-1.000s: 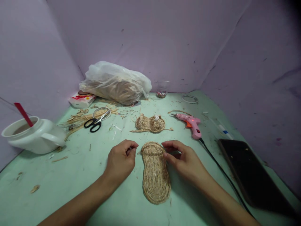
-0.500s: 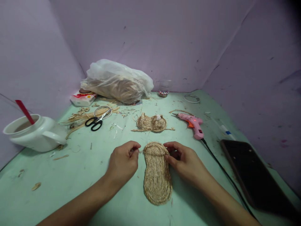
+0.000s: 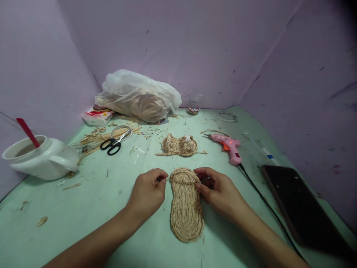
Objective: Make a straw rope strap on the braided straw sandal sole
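Lengthwise, the coiled sole (image 3: pixel 186 216) lies flat on the surface (image 3: pixel 111 201) between both hands, long axis pointing away from the person. The right hand (image 3: pixel 221 190) is nearer, fingers slightly parted at its upper right edge; the left hand (image 3: pixel 146 190) has narrow fingers just beside the opposite edge, any grip impossible to tell. Coarse, straw-coloured cord winds in waisted ovals.

Left hand (image 3: pixel 147 191) and right hand (image 3: pixel 220 191) bare, fingers slim, knuckles softly rounded. Left forearm (image 3: pixel 111 230) and right forearm (image 3: pixel 256 227) bare as far as visible, smooth in outline, narrow at wrists, broader farther up. Nail detail too small to tell.
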A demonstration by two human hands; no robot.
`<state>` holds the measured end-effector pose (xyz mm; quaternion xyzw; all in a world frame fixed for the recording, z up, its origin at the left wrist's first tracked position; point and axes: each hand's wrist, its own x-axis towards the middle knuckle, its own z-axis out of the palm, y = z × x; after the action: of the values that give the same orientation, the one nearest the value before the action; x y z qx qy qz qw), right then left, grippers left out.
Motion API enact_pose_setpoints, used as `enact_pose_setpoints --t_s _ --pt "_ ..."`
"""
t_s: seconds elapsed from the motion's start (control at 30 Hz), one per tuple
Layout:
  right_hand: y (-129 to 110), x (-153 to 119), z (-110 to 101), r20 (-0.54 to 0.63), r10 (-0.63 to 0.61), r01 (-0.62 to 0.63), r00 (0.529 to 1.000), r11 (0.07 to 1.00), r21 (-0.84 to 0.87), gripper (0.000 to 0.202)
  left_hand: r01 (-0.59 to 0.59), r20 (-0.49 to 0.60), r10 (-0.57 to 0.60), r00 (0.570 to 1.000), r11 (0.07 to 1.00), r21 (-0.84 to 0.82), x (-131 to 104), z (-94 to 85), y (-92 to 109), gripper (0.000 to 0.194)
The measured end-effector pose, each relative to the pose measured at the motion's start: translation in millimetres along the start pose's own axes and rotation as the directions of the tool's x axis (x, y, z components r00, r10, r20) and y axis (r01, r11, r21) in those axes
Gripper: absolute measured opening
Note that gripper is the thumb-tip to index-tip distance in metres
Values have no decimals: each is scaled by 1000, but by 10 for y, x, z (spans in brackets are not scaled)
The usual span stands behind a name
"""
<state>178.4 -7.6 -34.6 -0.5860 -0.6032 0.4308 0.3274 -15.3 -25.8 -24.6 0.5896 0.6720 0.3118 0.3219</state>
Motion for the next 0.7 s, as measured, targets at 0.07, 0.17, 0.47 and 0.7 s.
enact_pose_setpoints --t_s 0.07,0.17,0.47,0.7 --pt "14 2 3 8 3 -3 1000 1000 6 31 -14 13 14 1000 1000 21 -2 0 8 17" --pt "6 5 12 42 27 -29 999 999 32 31 -30 36 28 999 998 46 -11 -8 16 19" --pt "-106 -6 66 119 138 -164 983 955 245 28 65 101 -59 993 996 -53 10 -33 1 20" --pt "-87 -10 76 134 127 -158 983 955 250 28 1 120 4 993 999 -43 7 -13 -11 22"
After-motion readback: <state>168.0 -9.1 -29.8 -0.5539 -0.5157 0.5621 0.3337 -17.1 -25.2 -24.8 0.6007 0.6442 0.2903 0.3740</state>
